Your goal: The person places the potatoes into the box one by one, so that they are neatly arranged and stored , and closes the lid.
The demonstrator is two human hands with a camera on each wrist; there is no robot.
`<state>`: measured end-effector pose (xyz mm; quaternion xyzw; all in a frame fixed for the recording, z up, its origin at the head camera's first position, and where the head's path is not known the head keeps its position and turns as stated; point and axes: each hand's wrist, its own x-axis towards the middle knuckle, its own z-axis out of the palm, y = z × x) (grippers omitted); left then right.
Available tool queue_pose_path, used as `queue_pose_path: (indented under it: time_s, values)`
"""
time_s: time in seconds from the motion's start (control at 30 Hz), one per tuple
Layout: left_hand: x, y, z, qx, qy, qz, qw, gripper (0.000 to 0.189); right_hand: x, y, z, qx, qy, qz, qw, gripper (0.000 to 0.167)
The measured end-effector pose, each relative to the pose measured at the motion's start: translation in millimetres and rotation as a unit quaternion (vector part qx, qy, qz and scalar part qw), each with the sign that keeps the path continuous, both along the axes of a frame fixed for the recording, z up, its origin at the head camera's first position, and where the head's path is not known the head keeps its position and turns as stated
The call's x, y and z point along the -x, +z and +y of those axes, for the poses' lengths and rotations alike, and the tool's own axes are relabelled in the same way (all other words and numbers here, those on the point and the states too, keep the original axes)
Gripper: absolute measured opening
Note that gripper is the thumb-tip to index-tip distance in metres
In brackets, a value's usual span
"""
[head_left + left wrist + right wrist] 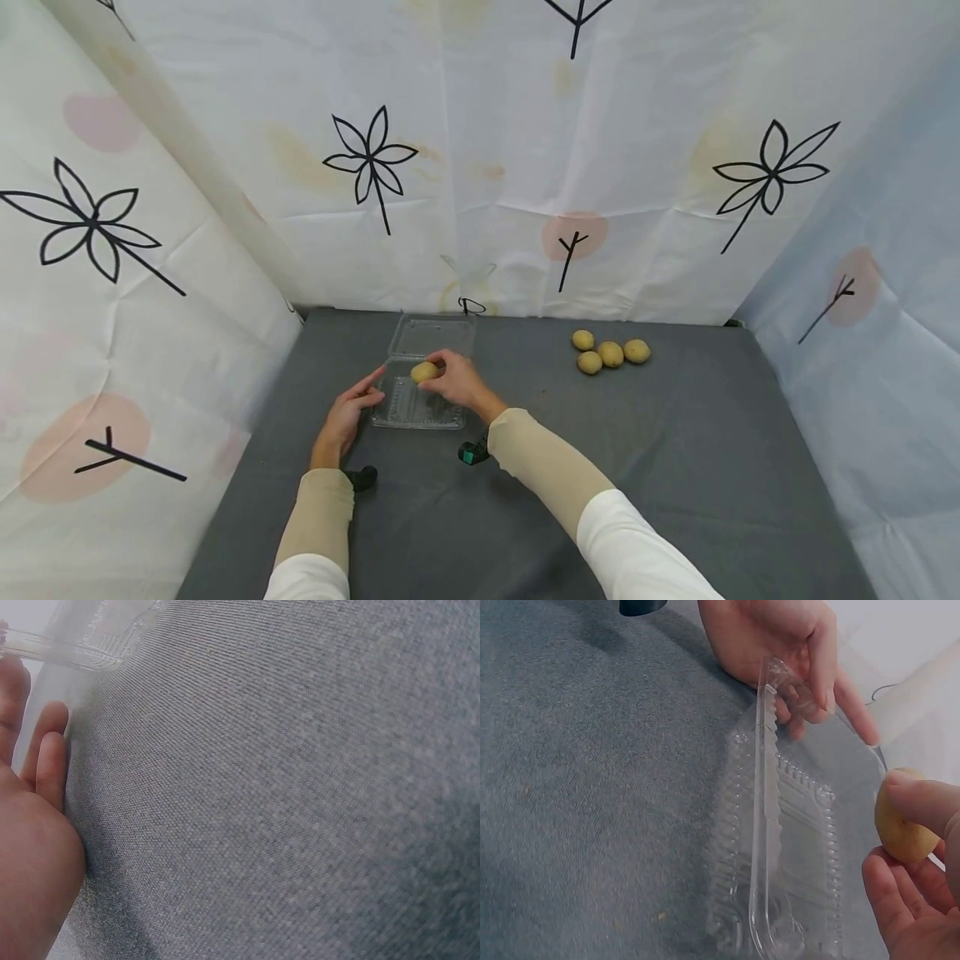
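A clear plastic clamshell container (417,417) lies on the table with its lid (432,337) folded back. My right hand (459,382) holds a small yellow potato (423,372) over the container, pinched between thumb and fingers; in the right wrist view the potato (905,825) shows beside the container's rim. At the container's left side, my left hand (349,415) grips the edge, thumb over the rim and index finger stretched along it. In the left wrist view, other fingers (51,765) of that hand lie loosely bent near the cloth, with the container's corner (97,656) above them.
Several potatoes (611,354) sit in a cluster toward the back right of the grey cloth-covered table (675,467). Patterned white curtains (480,167) enclose the table at the back and both sides. Dark wrist devices (474,452) are worn near both hands.
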<state>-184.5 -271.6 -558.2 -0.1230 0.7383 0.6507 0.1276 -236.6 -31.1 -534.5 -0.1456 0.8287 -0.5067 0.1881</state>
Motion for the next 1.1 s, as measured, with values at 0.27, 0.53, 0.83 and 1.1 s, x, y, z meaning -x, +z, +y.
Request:
queue_pose_path:
  time_s: [0.27, 0.53, 0.83, 1.1]
  values:
    - [1.6, -0.2, -0.8, 0.007, 0.0, 0.009, 0.9999, 0.058, 1.0, -0.6, -11.1, -0.032, 0.001, 0.014, 0.9994, 0.052]
    - [1.2, -4.5, -2.2, -0.003, 0.001, 0.0, 1.0, 0.057, 2.7, -4.5, -16.6, -0.062, 0.008, 0.01, 0.998, 0.052]
    - [0.5, -3.2, -0.8, -0.008, 0.004, 0.001, 1.0, 0.056, 2.1, -5.9, -21.3, -0.078, 0.016, 0.015, 0.9967, 0.051]
    - [-0.4, -5.4, -1.1, -0.01, 0.009, 0.004, 0.9999, 0.056, 1.2, -8.3, -23.4, -0.095, 0.011, 0.017, 0.9953, 0.052]
